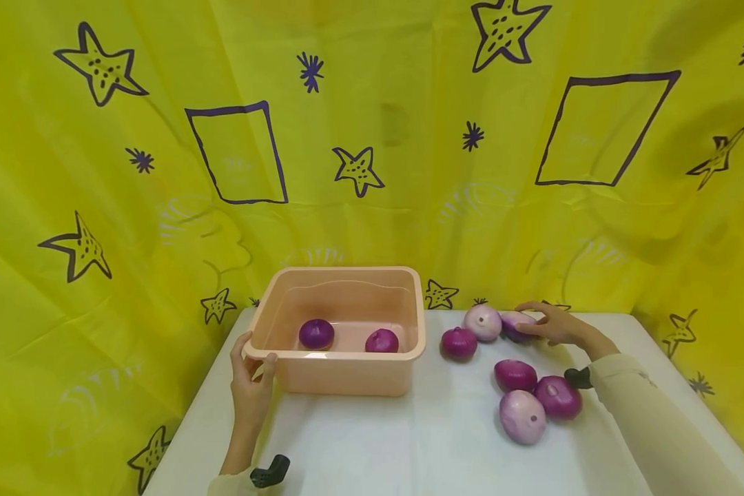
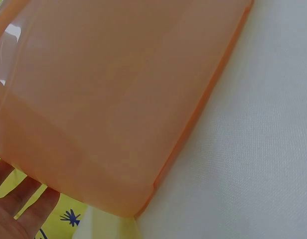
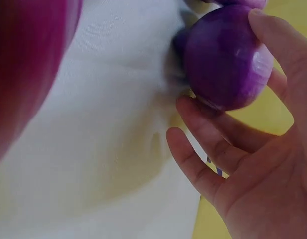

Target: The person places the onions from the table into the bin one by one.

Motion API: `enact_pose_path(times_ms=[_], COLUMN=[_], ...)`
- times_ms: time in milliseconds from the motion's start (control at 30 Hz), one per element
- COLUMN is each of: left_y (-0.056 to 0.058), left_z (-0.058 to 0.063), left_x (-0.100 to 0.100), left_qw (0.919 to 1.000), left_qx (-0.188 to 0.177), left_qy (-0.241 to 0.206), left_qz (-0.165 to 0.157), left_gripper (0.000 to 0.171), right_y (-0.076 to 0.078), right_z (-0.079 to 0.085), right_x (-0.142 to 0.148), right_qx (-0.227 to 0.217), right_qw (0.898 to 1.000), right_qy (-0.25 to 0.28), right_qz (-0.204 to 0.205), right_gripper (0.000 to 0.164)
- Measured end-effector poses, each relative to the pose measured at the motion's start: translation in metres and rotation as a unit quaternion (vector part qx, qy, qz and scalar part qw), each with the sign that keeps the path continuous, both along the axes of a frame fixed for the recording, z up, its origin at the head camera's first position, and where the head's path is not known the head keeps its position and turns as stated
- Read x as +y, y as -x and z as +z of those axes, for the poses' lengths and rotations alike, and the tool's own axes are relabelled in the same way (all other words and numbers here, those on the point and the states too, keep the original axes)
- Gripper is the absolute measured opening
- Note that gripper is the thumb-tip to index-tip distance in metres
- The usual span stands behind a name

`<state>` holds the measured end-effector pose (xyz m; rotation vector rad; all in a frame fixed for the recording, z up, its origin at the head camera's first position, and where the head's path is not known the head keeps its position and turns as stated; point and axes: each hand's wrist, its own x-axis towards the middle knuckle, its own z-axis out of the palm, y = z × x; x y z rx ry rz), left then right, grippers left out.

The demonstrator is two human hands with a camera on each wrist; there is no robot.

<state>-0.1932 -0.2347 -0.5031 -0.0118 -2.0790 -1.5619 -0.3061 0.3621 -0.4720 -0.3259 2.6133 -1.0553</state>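
Observation:
My left hand (image 1: 252, 389) grips the near left corner of a peach plastic bin (image 1: 347, 375), thumb at the rim. In the left wrist view its fingers (image 2: 41, 206) lie along the bin's outer wall. Inside the bin sit a dark purple onion (image 1: 316, 333) and a magenta onion (image 1: 381, 341). Toward the back right of the table, my right hand (image 1: 556, 324) holds a purple onion (image 3: 226, 59) between thumb and fingers. Close beside that onion is a pale onion (image 1: 483, 322), with a magenta onion (image 1: 459, 343) just in front of it.
Nearer me on the right, a red onion (image 1: 515, 377), a purple onion (image 1: 558, 397) and a pale onion (image 1: 523, 417) lie clustered by my right sleeve (image 1: 651, 413). A yellow curtain (image 1: 384, 227) with stars hangs behind the white table (image 1: 359, 441).

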Motion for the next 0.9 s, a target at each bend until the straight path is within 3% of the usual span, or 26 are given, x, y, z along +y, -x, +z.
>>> enact_pose_path(times_ms=[233,533,900], left_y=[0.000,0.000,0.000], left_z=[0.000,0.000,0.001], left_x=[0.000,0.000,0.001], left_qw=[1.0000,1.0000,1.0000], left_qx=[0.000,-0.009,-0.005], left_qy=[-0.002,0.000,0.002], left_qz=[0.000,0.001,0.003], left_gripper=[0.066,0.066,0.066], right_y=[-0.001,-0.001,-0.003], right_z=[0.011,0.047,0.090], right_x=[-0.003,-0.008,-0.025], right_qx=[0.058,0.177,0.267], right_qw=[0.998,0.983,0.961], right_qy=[-0.001,-0.039,0.021], right_qz=[0.025,0.034,0.069], right_gripper=[0.052,0.053,0.053])
